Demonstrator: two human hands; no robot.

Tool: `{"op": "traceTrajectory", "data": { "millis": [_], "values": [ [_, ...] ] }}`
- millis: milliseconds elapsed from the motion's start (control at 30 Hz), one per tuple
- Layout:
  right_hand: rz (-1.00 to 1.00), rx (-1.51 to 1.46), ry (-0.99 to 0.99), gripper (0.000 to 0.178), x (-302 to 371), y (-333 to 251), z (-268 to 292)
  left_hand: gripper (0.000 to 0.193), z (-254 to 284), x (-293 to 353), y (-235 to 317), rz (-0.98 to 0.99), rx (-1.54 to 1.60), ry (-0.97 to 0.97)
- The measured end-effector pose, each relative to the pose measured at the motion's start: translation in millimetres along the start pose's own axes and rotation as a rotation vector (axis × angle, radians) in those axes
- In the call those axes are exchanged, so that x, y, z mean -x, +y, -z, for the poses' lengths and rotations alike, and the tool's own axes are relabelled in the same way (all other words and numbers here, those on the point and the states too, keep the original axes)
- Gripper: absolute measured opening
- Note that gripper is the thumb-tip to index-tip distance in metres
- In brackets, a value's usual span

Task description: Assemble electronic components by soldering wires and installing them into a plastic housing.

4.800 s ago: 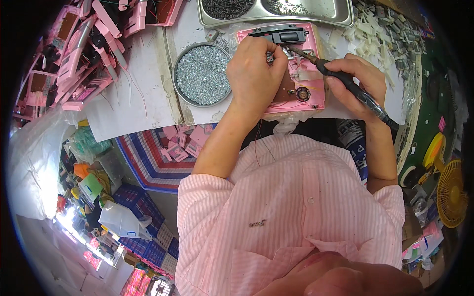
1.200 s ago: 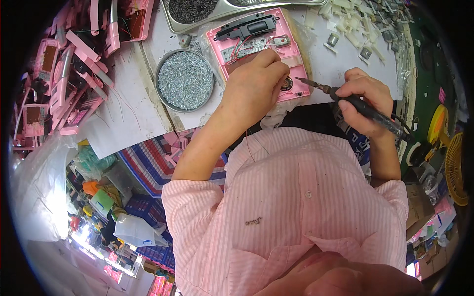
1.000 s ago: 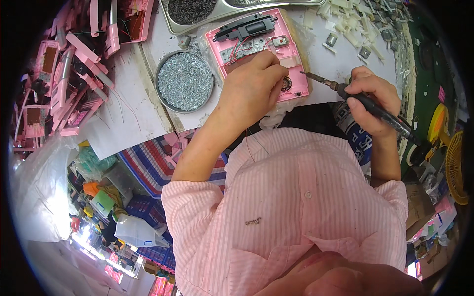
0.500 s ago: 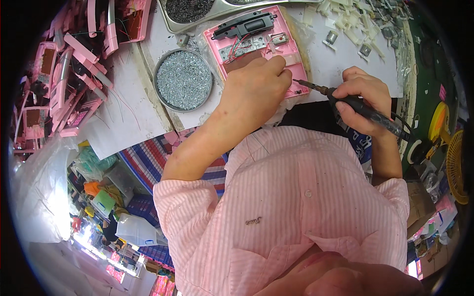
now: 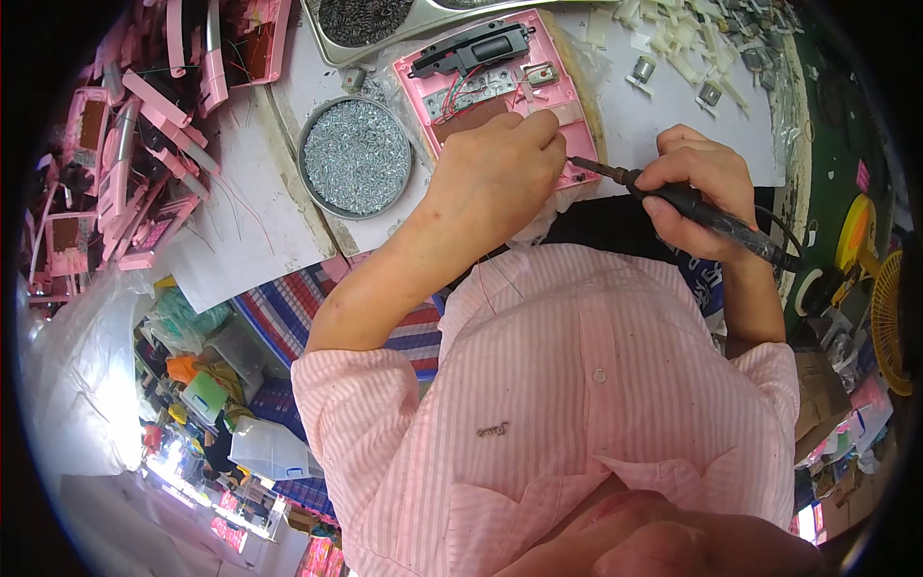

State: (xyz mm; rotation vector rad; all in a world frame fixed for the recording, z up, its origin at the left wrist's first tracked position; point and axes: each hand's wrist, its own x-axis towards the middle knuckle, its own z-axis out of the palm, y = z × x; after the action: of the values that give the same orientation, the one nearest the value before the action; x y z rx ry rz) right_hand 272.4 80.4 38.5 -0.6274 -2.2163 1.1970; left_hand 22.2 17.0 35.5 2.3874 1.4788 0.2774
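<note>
My right hand (image 5: 707,183) is closed around the dark handle of a soldering iron (image 5: 697,207). Its tip points left, close to the fingers of my left hand (image 5: 502,173). That left hand rests over the lower part of a pink plastic housing (image 5: 575,111), fingers curled and pressed together; what they hold is hidden. Inside the housing lie a black module (image 5: 473,51), a metal strip (image 5: 471,93) with red wires (image 5: 452,104) and a small metal-framed part (image 5: 540,75). A brown board (image 5: 478,115) is partly covered by my left hand.
Left of the housing stands a round tin (image 5: 306,183) full of small silvery metal pieces. A metal tray (image 5: 332,53) holds dark small parts. Pink housings (image 5: 115,163) are heaped at the left. White plastic pieces (image 5: 678,48) and small motors (image 5: 710,93) lie upper right, a yellow fan (image 5: 889,327) far right.
The soldering iron and my right hand have shifted slightly left, bringing the tip nearer my left fingers. My left hand stays almost in place over the housing.
</note>
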Motion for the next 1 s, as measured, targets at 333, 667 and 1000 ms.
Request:
{"op": "traceTrajectory", "data": {
  "millis": [333,667,1000],
  "values": [
    [-0.021,0.018,0.004,0.018,1.9,-2.8,3.5,0.027,0.5,0.2,-1.6,-0.030,-0.003,-0.008],
    [-0.320,-0.098,1.136,0.018,128.3,11.9,149.5,0.024,-2.4,1.5,-5.4,-0.067,-0.033,-0.017],
    [-0.270,0.195,1.539,0.011,180.8,53.7,239.8,0.027,3.0,-11.5,4.6,-0.121,0.003,0.043]
  ]
}}
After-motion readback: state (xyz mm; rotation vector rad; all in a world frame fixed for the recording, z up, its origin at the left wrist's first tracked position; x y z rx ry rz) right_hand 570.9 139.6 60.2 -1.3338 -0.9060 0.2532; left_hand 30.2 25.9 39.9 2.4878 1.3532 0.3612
